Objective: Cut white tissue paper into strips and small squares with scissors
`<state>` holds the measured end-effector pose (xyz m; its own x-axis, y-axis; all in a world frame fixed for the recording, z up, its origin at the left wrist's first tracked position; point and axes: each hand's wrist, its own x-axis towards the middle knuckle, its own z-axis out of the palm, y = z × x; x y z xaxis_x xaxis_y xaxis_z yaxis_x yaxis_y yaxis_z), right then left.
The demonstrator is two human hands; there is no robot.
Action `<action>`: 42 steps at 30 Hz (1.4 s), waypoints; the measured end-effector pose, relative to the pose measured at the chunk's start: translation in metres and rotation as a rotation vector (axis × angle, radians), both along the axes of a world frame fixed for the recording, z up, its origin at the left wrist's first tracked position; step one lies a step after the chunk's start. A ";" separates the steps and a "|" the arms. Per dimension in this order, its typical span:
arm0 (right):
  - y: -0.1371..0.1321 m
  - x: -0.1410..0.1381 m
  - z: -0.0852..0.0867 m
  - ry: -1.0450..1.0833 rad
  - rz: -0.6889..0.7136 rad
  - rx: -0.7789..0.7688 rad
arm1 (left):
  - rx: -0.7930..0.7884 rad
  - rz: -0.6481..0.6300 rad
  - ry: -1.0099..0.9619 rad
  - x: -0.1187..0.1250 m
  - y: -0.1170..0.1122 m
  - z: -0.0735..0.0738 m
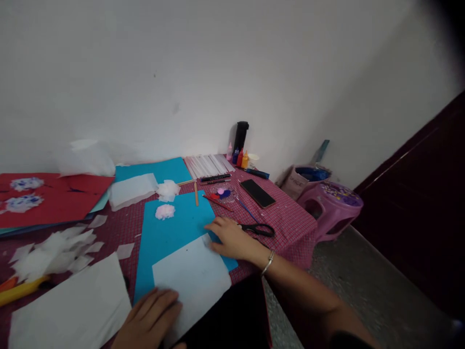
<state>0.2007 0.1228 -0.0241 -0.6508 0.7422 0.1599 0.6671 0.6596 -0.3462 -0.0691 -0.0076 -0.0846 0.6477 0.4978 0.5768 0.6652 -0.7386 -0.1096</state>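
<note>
A white sheet of paper (192,278) lies at an angle over the near part of a blue sheet (178,208). My left hand (152,317) rests on the white sheet's lower left edge, its fingers laid out flat. By the sheet's upper right corner is my right hand (230,238), palm down with fingers stretched out and thumb at the paper. A pale pink tissue-paper puff (164,212) sits on the blue sheet beyond both hands. Just right of my right hand lie black-handled scissors (259,229).
Cut tissue squares (58,252), a red sheet with puffs (72,198) and a yellow tool (22,291) lie left. A phone (257,193), a paint palette (222,194) and paint bottles (240,157) are right of centre. A pink stool (330,206) stands beyond the table's right edge.
</note>
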 end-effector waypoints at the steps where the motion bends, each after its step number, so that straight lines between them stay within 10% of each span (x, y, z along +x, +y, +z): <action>1: 0.004 -0.005 -0.003 -0.016 0.000 0.014 | -0.018 -0.006 -0.006 0.001 -0.001 0.003; 11: 0.009 -0.013 -0.010 -0.012 -0.017 -0.001 | -0.442 0.248 -0.062 0.038 0.045 0.057; 16: 0.013 -0.013 -0.013 0.007 0.021 -0.028 | -0.697 0.444 0.013 0.041 0.090 0.058; 25: 0.004 -0.011 -0.008 0.180 0.006 -0.024 | -0.927 0.380 -0.076 0.056 0.129 0.053; 37: -0.007 -0.001 0.002 0.205 -0.039 -0.065 | -0.776 0.440 -0.035 0.056 0.093 0.060; 42: -0.001 -0.006 0.002 0.031 0.052 -0.048 | -0.991 0.540 -0.057 0.048 0.087 0.059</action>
<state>0.1945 0.1220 -0.0223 -0.6842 0.7146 0.1457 0.6205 0.6754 -0.3984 -0.0209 0.0798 -0.0255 0.1942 0.9591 -0.2062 0.9090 -0.0969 0.4053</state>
